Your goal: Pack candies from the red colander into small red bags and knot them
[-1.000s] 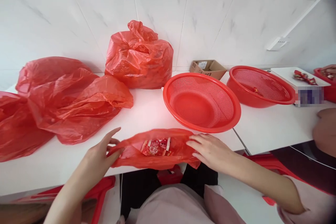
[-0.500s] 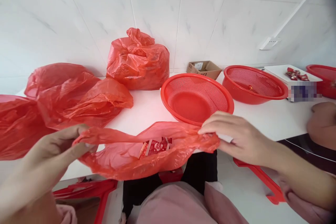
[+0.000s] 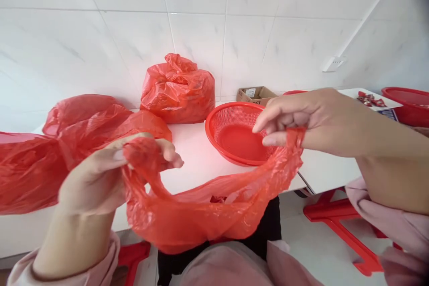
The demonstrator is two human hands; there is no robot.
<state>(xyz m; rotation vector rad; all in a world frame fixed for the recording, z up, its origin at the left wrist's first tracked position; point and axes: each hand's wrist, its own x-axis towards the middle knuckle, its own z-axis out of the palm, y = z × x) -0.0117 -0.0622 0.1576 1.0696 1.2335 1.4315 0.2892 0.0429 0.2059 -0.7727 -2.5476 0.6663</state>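
Between my hands hangs a red plastic bag (image 3: 208, 214), sagging in the middle over my lap at the table's front edge. My left hand (image 3: 97, 172) grips one bunched handle, with the thumb and fingers around it. At the other side, my right hand (image 3: 311, 120) has the second handle hooked over its curled fingers, raised higher than the left. Inside the bag lie small red printed packets (image 3: 218, 199), mostly hidden by the plastic. Just behind the bag stands a red perforated basket (image 3: 214, 136) with nothing in it.
Other red plastic bags (image 3: 90, 120) lie at the left, and a full knotted bag (image 3: 177, 94) stands against the wall. An open cardboard box (image 3: 246, 95), a white scale (image 3: 351, 94) with small wrapped pieces and another red basket (image 3: 405, 107) are at the back right. Red stools (image 3: 335, 212) stand below.
Both hands have lifted the bag's handles upward, the right one higher. The bag's mouth has narrowed and its packets are now mostly covered. A person's arm at the right has left view.
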